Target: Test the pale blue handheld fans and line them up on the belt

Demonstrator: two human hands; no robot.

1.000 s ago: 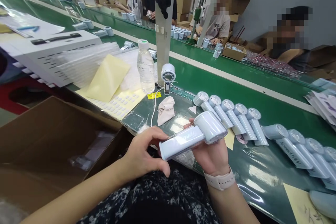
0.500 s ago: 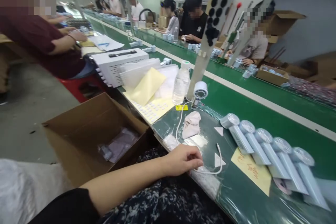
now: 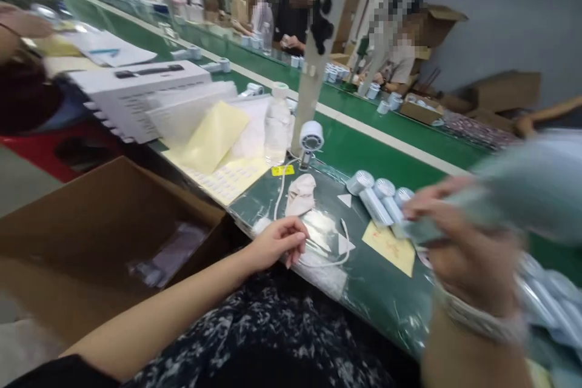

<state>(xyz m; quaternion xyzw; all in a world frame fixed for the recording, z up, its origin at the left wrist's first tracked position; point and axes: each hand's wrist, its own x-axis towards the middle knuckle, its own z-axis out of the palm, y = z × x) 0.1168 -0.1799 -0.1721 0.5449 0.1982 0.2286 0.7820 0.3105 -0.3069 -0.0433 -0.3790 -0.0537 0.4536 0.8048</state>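
Note:
My left hand (image 3: 277, 244) hangs over the table's front edge beside a white charging cable (image 3: 328, 264). Its fingers are loosely curled, and nothing shows in them. On the right, my right hand (image 3: 473, 248), with a bracelet on its wrist, is closed around a pale blue handheld fan (image 3: 541, 188), raised above the table and smeared by motion. Behind that hand lies a row of pale blue handheld fans (image 3: 375, 206), partly hidden by it. Another small fan (image 3: 311, 136) stands upright by the post. A crumpled pale cloth (image 3: 301, 194) lies near my left hand.
A clear bottle (image 3: 277, 127), a yellow sheet (image 3: 218, 136) and label sheets (image 3: 227, 183) lie left of the post (image 3: 313, 73). An open cardboard box (image 3: 113, 194) stands at my left. A green conveyor (image 3: 386, 148) runs behind the table, with co-workers beyond it.
My right hand has come into view on the right with a handheld fan in it. The view has turned to the right, and my left hand stays near the cable.

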